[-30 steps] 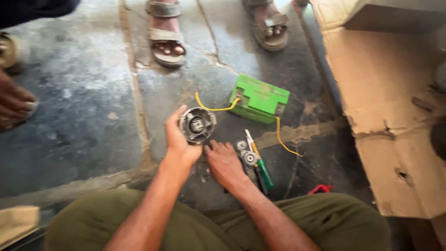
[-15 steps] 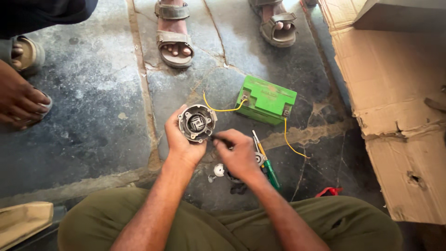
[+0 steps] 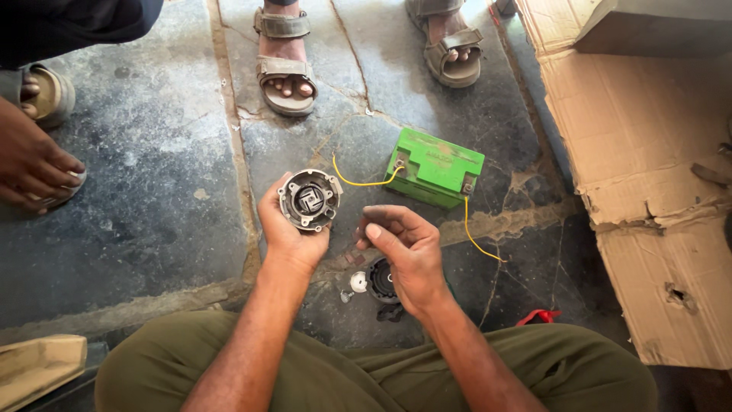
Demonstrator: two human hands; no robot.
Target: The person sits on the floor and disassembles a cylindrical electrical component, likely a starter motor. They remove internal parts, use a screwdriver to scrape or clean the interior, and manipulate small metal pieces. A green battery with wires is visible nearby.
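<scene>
My left hand [image 3: 286,233] grips a round grey metal housing [image 3: 309,200] with a black core, its open face turned up at me. Just to its right, my right hand [image 3: 404,246] hovers above the floor, fingers curled and thumb pressed to the forefinger; nothing shows between them. Below that hand, a round black part [image 3: 379,281] and a small silver disc [image 3: 357,282] lie on the stone floor. A green box-shaped battery [image 3: 435,175] sits beyond both hands, with yellow wires [image 3: 362,182] running from its terminals.
Flattened cardboard [image 3: 648,152] covers the floor on the right. Another person's sandalled feet [image 3: 286,65] stand beyond the battery. A second person's hand [image 3: 30,164] and sandalled foot [image 3: 46,91] are at the left edge. A small red item [image 3: 537,315] lies by my right knee.
My right hand has lifted off the small parts on the floor and now sits beside the housing. The green-handled tool seen earlier is hidden or out of view.
</scene>
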